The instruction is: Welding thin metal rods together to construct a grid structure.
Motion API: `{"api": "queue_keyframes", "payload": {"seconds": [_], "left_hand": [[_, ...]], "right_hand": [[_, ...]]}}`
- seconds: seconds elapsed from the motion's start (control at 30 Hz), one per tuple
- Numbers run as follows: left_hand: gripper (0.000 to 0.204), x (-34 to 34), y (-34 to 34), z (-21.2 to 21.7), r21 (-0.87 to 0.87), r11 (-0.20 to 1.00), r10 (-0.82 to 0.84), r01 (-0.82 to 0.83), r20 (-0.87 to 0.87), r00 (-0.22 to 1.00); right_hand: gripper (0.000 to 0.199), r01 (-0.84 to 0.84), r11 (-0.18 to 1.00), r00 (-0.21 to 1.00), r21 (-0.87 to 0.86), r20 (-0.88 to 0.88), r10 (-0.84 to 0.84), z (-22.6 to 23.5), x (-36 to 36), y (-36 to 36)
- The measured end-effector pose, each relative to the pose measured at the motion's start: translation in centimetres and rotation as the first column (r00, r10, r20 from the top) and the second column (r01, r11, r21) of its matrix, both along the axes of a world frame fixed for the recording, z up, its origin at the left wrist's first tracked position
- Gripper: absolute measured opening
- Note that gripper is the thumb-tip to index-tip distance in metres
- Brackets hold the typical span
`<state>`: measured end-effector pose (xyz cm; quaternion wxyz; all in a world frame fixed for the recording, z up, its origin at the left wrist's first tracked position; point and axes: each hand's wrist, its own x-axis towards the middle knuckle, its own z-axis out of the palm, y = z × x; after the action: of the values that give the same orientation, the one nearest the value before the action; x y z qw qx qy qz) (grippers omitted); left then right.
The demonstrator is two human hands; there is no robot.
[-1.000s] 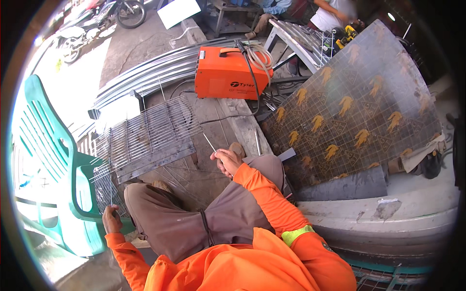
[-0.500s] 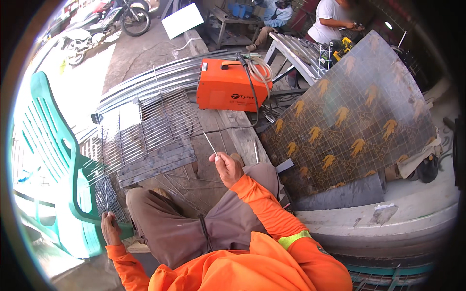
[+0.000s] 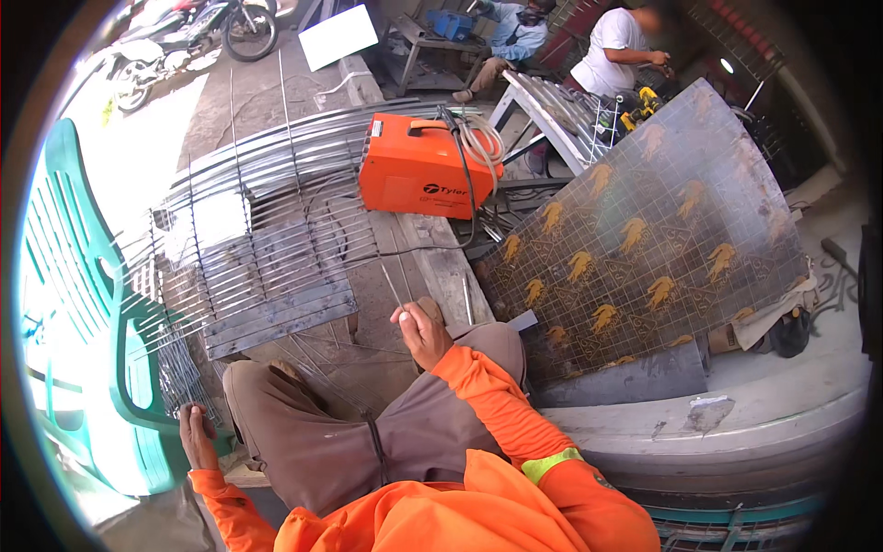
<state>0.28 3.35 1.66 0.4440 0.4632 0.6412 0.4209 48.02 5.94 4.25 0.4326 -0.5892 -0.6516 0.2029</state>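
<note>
A thin pale metal rod [image 3: 393, 285] slants up and away from my right hand [image 3: 421, 335], whose fingers are closed on its near end. Over my left thigh side, beside the green plastic chair [image 3: 138, 405], my left hand [image 3: 196, 437] has its fingers curled. What lies in them, if anything, is too dark to make out. Ahead of that hand is a grid of thin metal rods [image 3: 276, 241] with several long crossbars. It spans from the chair toward the machine, above a dark metal plate [image 3: 285, 322].
An orange welding machine [image 3: 418, 175] with a coiled cable stands ahead on a wooden plank [image 3: 446, 285]. A large patterned metal sheet [image 3: 644, 248] leans at right. Two people [image 3: 612, 51] are at the back near a metal-topped bench [image 3: 552, 115]. Motorcycles [image 3: 189, 46] stand far left.
The rod grid has shifted away and leftward, with its crossbars reaching farther out. A rod rising from my left hand no longer shows there. My right hand still holds its rod.
</note>
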Motion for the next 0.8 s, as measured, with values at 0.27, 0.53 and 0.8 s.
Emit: {"api": "queue_keyframes", "payload": {"seconds": [0.27,0.53,0.8], "left_hand": [[0.07,-2.8,-2.0,-6.5,-0.325,0.929,-0.198,0.175,-0.039,0.979],[0.049,-2.3,-1.3,-7.3,-0.279,0.945,-0.193,0.168,-0.064,0.979],[0.037,-0.3,-0.8,-10.6,-0.227,0.962,0.193,-0.153,0.167,0.967]], "right_hand": [[0.031,-0.134,0.62,0.989,-0.773,-0.068,0.13,-4.7,1.0,0.2],[0.029,-0.186,0.562,0.972,-0.806,-0.234,-0.015,-3.8,0.7,0.3],[0.029,-0.246,0.481,0.861,-0.842,-0.418,-0.29,-3.3,0.2,0.6]]}}
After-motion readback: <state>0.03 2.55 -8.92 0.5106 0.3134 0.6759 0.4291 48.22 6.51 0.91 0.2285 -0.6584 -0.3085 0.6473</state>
